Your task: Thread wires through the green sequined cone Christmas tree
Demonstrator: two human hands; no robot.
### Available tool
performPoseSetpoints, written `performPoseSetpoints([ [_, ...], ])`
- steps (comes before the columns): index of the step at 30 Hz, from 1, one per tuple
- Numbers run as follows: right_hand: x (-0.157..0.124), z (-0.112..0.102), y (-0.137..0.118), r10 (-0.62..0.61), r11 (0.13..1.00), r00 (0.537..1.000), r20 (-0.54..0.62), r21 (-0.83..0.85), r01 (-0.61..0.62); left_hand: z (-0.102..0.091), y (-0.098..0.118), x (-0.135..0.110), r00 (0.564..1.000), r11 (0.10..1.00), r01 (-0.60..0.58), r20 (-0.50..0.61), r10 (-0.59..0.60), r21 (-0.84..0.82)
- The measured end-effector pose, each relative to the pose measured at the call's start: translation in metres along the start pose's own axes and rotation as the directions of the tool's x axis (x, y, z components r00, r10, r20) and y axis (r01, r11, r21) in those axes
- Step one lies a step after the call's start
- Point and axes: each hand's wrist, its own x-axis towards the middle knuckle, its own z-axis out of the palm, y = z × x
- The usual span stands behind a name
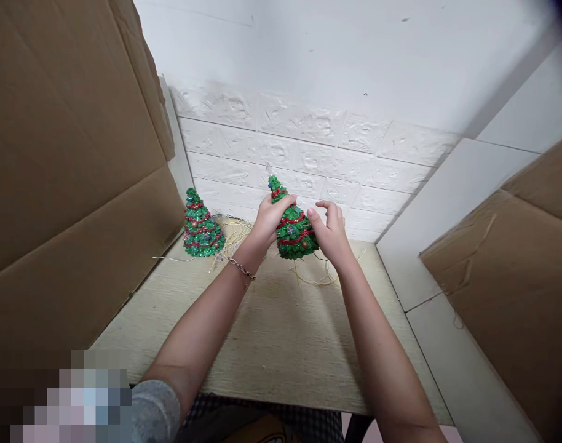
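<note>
Two small green glitter Christmas tree models stand on the table, both wrapped in red garland. My left hand [272,221] grips the upper part of the nearer tree [294,232], whose clear tip shows above my fingers. My right hand [329,234] is curved beside that tree's right flank, with its fingers apart and its fingertips very close to the tree. To the left, the other tree [200,224] stands apart from both hands. Thin yellowish wires [237,237] lie tangled around the trees' bases. A metal chain bracelet [241,268] circles my left wrist.
A light wood-grain table [281,344] holds the trees. Brown cardboard sheets [64,154] rise on the left and another [502,277] on the right. Behind stands a white brick-textured wall panel [299,147]. A grey sleeve [156,409] shows at lower left.
</note>
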Motion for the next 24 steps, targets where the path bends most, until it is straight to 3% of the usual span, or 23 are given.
performPoseSetpoints([
  [9, -0.0058, 0.0028, 0.0018, 0.099, 0.979, 0.985, 0.138, -0.191, -0.072, 0.0031, -0.0034, -0.002, 0.999, 0.999, 0.006, 0.047, -0.008, 0.037],
  [16, -0.0063, 0.0006, 0.0022, 0.121, 0.956, 0.973, 0.199, -0.286, -0.06, 0.0035, -0.0021, -0.0033, 0.997, 0.998, 0.022, 0.066, -0.026, 0.059],
  [20, -0.003, -0.001, 0.007, 0.112, 0.978, 0.965, 0.239, -0.198, -0.064, 0.0018, -0.0028, -0.0034, 0.994, 0.994, 0.036, 0.095, -0.046, 0.099],
  [24, 0.0005, -0.0001, 0.0068, 0.067, 0.995, 0.987, 0.147, -0.083, -0.055, 0.0011, -0.0037, -0.0037, 0.989, 0.994, 0.043, 0.135, -0.056, 0.1],
])
